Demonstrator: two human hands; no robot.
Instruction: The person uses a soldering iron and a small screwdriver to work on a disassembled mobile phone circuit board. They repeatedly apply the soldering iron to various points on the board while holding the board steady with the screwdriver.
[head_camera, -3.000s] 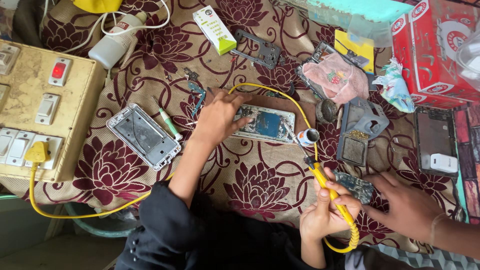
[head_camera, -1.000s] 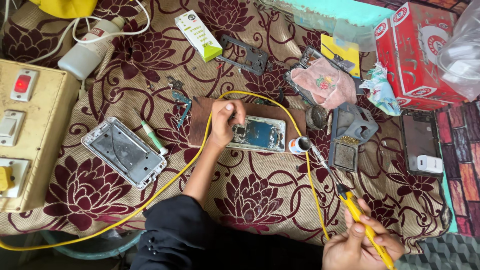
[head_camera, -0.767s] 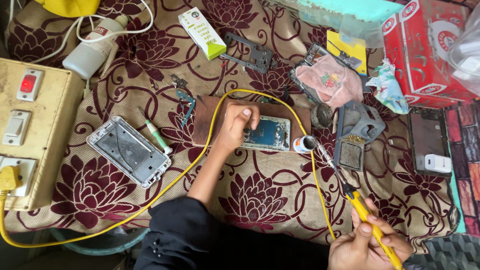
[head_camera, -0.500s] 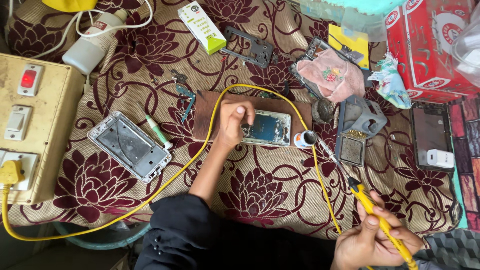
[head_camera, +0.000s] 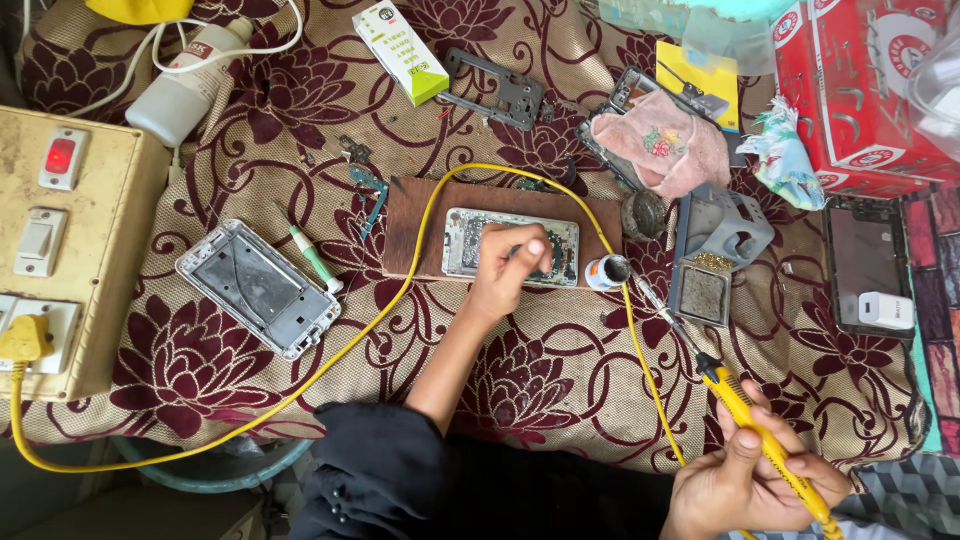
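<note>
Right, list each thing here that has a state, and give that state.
Left hand: pressing on the opened phone.
Right hand: gripping the yellow soldering iron.
Yellow plug: in the socket.
Red switch: lit.
Phone frame: stripped, lying flat.

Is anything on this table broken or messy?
Yes. The phone under the left hand lies open, insides showing, and another phone shell sits empty nearby. The right hand holds a soldering iron whose yellow cord loops across everything.
</note>
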